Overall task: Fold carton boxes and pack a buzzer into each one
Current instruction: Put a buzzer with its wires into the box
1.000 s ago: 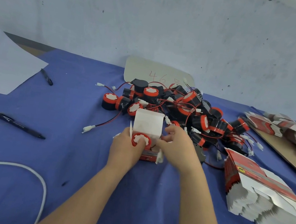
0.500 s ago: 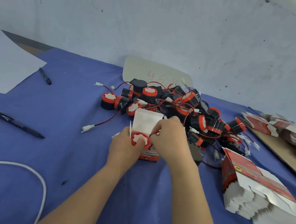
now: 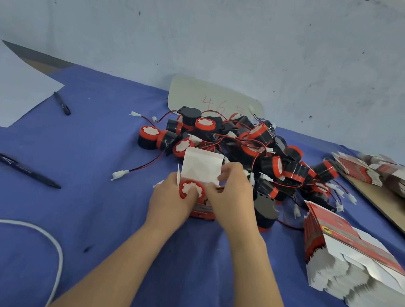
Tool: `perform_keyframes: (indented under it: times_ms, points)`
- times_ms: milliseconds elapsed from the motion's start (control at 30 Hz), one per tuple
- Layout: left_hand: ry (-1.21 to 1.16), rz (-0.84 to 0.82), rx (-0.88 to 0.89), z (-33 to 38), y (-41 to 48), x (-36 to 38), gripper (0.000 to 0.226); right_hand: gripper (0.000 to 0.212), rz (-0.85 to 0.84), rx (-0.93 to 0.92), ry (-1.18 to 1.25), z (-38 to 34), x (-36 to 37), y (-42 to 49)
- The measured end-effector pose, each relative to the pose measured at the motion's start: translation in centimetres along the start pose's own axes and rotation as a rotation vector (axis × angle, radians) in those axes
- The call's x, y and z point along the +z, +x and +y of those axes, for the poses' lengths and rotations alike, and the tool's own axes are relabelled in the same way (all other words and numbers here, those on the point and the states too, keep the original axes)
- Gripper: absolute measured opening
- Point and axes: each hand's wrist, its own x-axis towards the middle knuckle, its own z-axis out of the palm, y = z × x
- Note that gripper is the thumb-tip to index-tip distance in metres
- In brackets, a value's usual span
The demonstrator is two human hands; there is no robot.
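Note:
A small red and white carton box (image 3: 203,210) stands on the blue cloth with its white lid flap (image 3: 202,165) upright. A red-topped buzzer (image 3: 191,189) sits in the box's mouth. My left hand (image 3: 171,202) grips the box's left side, thumb near the buzzer. My right hand (image 3: 234,198) holds the right side of the box, its fingers curled at the lid flap's edge. Behind lies a pile of black and red buzzers (image 3: 250,147) with red wires.
A stack of flat cartons (image 3: 354,262) lies at the right, and more flat cartons (image 3: 388,177) rest on a brown board at the far right. Two black pens (image 3: 22,169) (image 3: 62,103), a white sheet (image 3: 0,84) and a white cable (image 3: 50,238) lie at the left.
My right hand has moved left from the box's right corner onto the lid flap's edge. The box and my left hand have stayed in place.

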Motion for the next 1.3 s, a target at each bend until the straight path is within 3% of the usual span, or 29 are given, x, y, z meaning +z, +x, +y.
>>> perform_keyframes:
  times_ms: [300,533,667,767,967,1133,1300]
  points:
    - [0.000,0.001,-0.006,0.0,0.0,0.1,0.026,0.078,0.254,0.059,0.091,0.7,0.6,-0.2]
    - [0.007,-0.005,-0.011,0.0,-0.1,0.1,0.021,0.076,0.435,-0.026,0.347,-0.5,0.5,-0.1]
    - [0.012,0.000,-0.015,0.1,-0.1,0.0,0.027,0.076,0.386,0.058,0.638,-0.7,0.4,0.0]
    - [0.026,-0.005,-0.013,0.1,-0.1,0.0,0.026,0.082,0.245,0.143,0.871,-0.5,0.2,0.2]
    - [0.021,0.001,-0.013,0.2,-0.1,-0.1,0.023,0.069,0.025,0.226,1.022,0.2,0.0,0.3]
    - [0.011,0.004,-0.008,0.4,-0.3,-0.1,0.019,0.045,-0.126,0.137,0.607,0.4,0.1,0.1]
    - [0.001,0.005,-0.012,0.3,-0.3,-0.1,0.028,0.020,-0.056,-0.025,0.150,0.0,0.6,-0.1]
